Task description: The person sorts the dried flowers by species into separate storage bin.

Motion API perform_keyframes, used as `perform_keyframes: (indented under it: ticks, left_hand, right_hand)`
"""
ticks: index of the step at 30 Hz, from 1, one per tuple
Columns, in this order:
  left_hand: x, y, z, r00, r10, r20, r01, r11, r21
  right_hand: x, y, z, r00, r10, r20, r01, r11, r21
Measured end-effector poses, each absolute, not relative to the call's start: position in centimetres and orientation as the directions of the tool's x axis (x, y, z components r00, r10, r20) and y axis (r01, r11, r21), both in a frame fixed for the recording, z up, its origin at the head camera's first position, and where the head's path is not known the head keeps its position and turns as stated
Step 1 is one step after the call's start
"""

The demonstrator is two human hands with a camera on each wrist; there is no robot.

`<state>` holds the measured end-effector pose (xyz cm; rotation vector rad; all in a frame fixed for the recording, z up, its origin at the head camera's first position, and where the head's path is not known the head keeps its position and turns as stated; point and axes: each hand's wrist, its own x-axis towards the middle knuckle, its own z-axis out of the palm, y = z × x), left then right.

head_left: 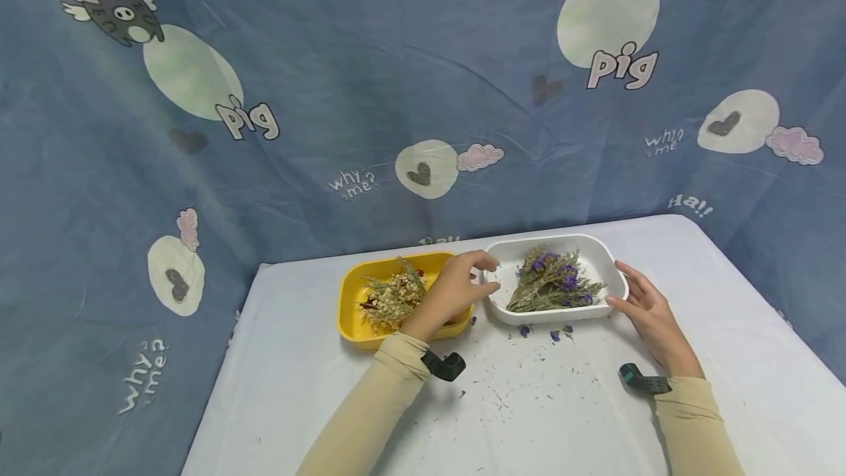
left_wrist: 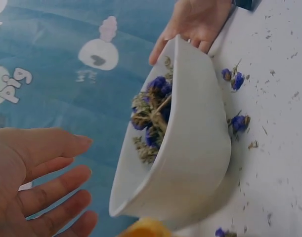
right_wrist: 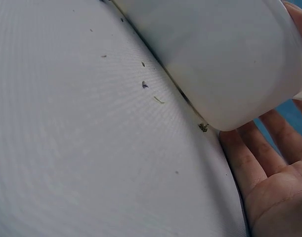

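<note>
A white tray [head_left: 538, 318] holds a bunch of dried purple flowers [head_left: 551, 278] with their stems. My right hand [head_left: 651, 314] grips the tray's right end, thumb at the front rim and fingers against the end wall. In the right wrist view, the fingers [right_wrist: 269, 148] touch the tray's [right_wrist: 215, 59] outer wall. My left hand [head_left: 459, 285] hovers by the tray's left end, above the yellow tray's right side. In the left wrist view, this hand [left_wrist: 42, 182] has spread, relaxed fingers and stands apart from the white tray [left_wrist: 195, 133].
The yellow tray [head_left: 350, 314] on the left holds dried pale flowers [head_left: 393, 300] and is partly covered by my left arm. Fallen purple petals [head_left: 555, 335] and small crumbs lie on the white table [head_left: 529, 417]. A blue printed cloth [head_left: 370, 94] hangs behind.
</note>
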<state>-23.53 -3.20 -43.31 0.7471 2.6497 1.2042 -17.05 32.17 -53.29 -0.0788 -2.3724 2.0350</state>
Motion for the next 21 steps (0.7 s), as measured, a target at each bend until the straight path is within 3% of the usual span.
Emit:
perform_keyframes:
  ticks: [14, 19, 21]
  left_hand:
    - [-20.0, -9.3, -43.8, -0.909, 0.367, 0.196, 0.383, 0.553, 0.74]
    - [-18.8, -10.8, -44.1, -0.92, 0.325, 0.221, 0.379, 0.589, 0.714]
    - [-18.5, -11.2, -44.4, -0.92, 0.315, 0.234, 0.386, 0.618, 0.685]
  right_hand:
    - [-17.3, 32.1, -53.6, -1.0, 0.016, 0.006, -0.004, 0.148, -0.989]
    - [-16.8, 32.5, -52.7, -0.998, 0.059, 0.023, -0.004, 0.297, -0.955]
    - [-16.7, 32.5, -52.1, -0.993, 0.099, 0.059, -0.012, 0.415, -0.91]
